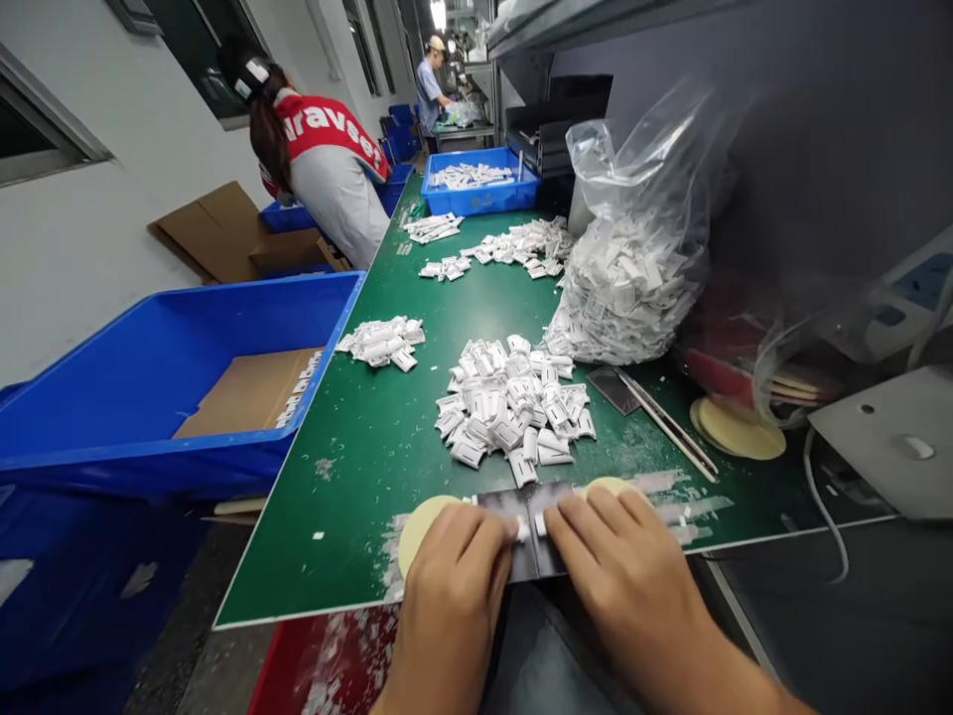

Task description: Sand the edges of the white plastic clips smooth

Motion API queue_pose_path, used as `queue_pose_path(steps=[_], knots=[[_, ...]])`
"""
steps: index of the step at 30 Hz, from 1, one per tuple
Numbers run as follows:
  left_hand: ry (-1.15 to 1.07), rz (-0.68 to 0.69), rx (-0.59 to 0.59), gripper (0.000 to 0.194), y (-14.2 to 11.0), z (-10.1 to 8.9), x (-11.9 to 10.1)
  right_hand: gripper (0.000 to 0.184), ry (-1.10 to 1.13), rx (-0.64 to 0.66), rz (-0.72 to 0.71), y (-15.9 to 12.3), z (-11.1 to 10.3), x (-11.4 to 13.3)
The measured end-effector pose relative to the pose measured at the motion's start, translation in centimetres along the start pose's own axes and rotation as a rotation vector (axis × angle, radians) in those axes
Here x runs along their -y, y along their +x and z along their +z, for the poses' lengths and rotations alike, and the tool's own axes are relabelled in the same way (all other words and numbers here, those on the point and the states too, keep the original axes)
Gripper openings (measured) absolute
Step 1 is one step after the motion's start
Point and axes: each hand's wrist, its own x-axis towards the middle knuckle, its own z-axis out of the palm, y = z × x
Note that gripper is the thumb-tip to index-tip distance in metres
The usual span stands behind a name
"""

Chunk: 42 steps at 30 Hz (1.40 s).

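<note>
My left hand point(454, 571) and my right hand point(614, 566) lie side by side at the front edge of the green mat point(372, 447). Both have their fingers curled and pressed down on a dark flat plate point(532, 506), and their fingertips pinch small white pieces point(530, 526) at its middle. A yellow round disc point(417, 531) shows under my left hand and another yellow disc point(607, 485) behind my right hand. Just beyond the plate lies a heap of small white plastic parts point(513, 407).
A clear bag of white parts point(632, 268) stands at the right, with a smaller pile point(381, 341) to the left. A large blue bin point(171, 387) with cardboard sits left of the table. A person in a red vest point(324, 169) bends over further back. Thin rods point(666, 422) lie right of the heap.
</note>
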Motion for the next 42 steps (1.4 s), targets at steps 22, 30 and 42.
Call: queue_pose_path(steps=[22,30,42], knots=[[-0.429,-0.297,-0.016,0.008,0.9,-0.2,-0.4,0.014,0.629,-0.016,0.488,0.2,-0.5,0.7],[-0.027,-0.046,-0.06,0.012,-0.3,0.3,0.3,0.021,0.05,0.026,0.1,-0.5,0.1,0.1],[-0.064,0.025,-0.008,0.012,-1.5,-1.1,0.4,0.022,0.105,0.088,0.153,-1.6,-0.9,1.4]])
